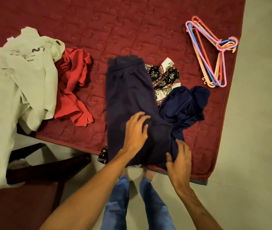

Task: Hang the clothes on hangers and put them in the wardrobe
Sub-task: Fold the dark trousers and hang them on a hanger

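Maroon quilted bed (132,22), pale floor (256,146) — dark chair (45,168).

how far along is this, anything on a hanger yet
Done: nothing; the hangers lie bare in a bunch on the bed. In hand: left hand and right hand rest on the navy trousers. Left: those, the white shirt, red garment, patterned cloth and blue top all need hanging; no wardrobe in view.

Everything is lit by a warm, rather dim light. Only soft shadows are seen. The left hand (136,130) is blurred.
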